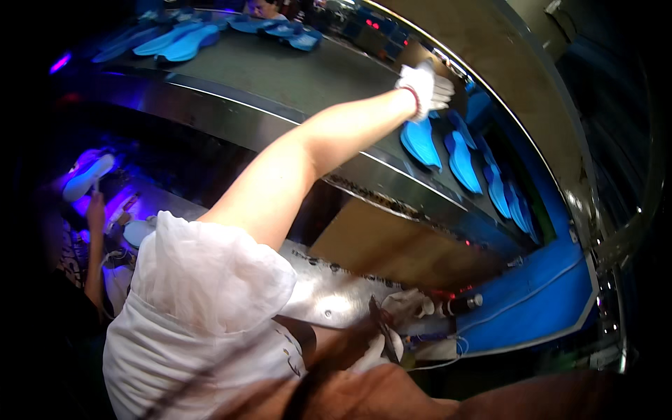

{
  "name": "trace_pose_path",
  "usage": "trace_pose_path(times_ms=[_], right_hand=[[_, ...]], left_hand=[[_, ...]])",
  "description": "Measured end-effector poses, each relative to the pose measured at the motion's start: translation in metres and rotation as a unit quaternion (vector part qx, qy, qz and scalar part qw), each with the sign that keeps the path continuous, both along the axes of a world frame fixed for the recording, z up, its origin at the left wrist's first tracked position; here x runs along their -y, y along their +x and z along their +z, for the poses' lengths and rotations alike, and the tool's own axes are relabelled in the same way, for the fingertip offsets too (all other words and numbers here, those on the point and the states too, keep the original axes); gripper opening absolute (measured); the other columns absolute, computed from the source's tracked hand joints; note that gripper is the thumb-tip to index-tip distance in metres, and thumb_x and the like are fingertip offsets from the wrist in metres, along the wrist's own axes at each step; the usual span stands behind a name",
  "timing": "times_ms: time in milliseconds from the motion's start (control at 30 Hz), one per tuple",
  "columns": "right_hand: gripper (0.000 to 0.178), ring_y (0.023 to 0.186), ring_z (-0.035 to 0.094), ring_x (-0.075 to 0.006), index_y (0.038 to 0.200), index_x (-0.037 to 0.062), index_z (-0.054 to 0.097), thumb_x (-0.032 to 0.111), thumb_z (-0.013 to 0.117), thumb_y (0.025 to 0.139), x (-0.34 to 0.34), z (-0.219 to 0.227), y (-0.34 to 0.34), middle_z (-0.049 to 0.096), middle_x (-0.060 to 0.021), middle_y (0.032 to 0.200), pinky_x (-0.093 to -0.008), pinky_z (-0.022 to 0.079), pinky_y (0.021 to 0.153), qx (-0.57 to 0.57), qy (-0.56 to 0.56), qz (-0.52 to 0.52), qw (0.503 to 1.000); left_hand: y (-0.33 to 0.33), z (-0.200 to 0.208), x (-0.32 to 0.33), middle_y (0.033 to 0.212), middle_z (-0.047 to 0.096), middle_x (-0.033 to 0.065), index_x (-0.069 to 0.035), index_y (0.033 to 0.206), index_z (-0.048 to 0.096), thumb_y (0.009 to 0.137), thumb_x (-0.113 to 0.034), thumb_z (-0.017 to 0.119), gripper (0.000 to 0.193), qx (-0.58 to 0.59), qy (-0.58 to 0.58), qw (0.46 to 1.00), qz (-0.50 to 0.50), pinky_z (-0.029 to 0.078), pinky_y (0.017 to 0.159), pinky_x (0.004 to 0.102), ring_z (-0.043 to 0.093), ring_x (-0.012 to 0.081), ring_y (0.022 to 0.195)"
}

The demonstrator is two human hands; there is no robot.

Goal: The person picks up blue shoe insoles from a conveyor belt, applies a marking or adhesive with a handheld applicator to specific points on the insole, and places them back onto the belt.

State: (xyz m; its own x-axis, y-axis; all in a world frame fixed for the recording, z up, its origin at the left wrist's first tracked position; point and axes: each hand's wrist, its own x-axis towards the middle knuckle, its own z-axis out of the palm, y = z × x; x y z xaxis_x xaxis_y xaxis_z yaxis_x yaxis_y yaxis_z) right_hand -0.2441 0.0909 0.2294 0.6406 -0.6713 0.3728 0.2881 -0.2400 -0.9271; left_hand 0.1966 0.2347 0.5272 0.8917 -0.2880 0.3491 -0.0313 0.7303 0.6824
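My left arm reaches far across from the lower left, in a puffy white sleeve. My left hand (425,89), in a white glove with a red band at the wrist, is over a conveyor belt (308,80). Its fingers are stretched out. Just below the glove lies a bright blue shoe sole (421,144); whether they touch I cannot tell. More blue soles (462,162) line the belt on the right. Near the lower middle, a white gloved shape (371,357) seems to be my right hand, mostly hidden behind blurred dark strands; its fingers do not show.
A metal worktop (322,297) and a brown board (399,241) are below the belt. A pale cable (518,308) crosses a blue panel (539,297). At left, a co-worker's hand (96,211) is by a sole (89,178) under violet light. Further blue soles (183,43) lie far left.
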Motion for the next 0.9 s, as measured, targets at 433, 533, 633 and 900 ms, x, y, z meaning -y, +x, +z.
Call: trace_pose_path(times_ms=[433,533,633,900], right_hand=[[0.024,0.083,0.064,-0.0162,0.101,-0.0052,0.065,-0.002,0.07,0.079,-0.041,0.031,0.052,0.067,-0.0102,0.094,-0.0279,0.052,0.078,-0.156,0.016,0.069,0.985],[0.022,0.083,0.064,-0.0158,0.1,-0.0046,0.066,-0.002,0.07,0.079,-0.046,0.017,0.066,0.067,-0.0102,0.094,-0.0284,0.052,0.078,-0.166,0.039,0.078,0.982],[0.024,0.084,0.064,-0.0159,0.102,-0.0055,0.065,-0.003,0.07,0.079,-0.046,0.01,0.079,0.067,-0.0108,0.095,-0.0284,0.052,0.078,-0.153,0.032,0.09,0.984],[0.025,0.081,0.063,-0.0152,0.104,-0.006,0.064,-0.003,0.07,0.079,-0.058,0.016,0.092,0.067,-0.0115,0.094,-0.0271,0.052,0.074,-0.116,0.057,0.08,0.988]], left_hand=[[-0.026,-0.017,-0.287,0.141,0.051,0.0131,-0.011,0.135,0.055,0.085,-0.029,0.06,0.053,0.016,0.845,0.191,0.499,0.046,0.098,0.049,0.054,0.0325,0.126],[0.015,-0.026,-0.305,0.161,0.016,0.0101,-0.023,0.148,0.038,0.092,-0.033,0.055,0.059,0.049,0.899,0.132,0.414,0.027,0.113,0.0579,0.018,0.0315,0.147],[0.012,-0.028,-0.285,0.161,0.015,0.011,-0.022,0.15,0.034,0.093,-0.029,0.053,0.06,0.056,0.902,0.18,0.388,0.025,0.115,0.0558,0.017,0.0355,0.147],[0.117,-0.074,-0.348,0.146,0.045,0.0144,-0.014,0.133,0.055,0.088,-0.018,0.058,0.045,-0.01,0.854,0.277,0.44,0.045,0.099,0.0538,0.051,0.0361,0.127]])
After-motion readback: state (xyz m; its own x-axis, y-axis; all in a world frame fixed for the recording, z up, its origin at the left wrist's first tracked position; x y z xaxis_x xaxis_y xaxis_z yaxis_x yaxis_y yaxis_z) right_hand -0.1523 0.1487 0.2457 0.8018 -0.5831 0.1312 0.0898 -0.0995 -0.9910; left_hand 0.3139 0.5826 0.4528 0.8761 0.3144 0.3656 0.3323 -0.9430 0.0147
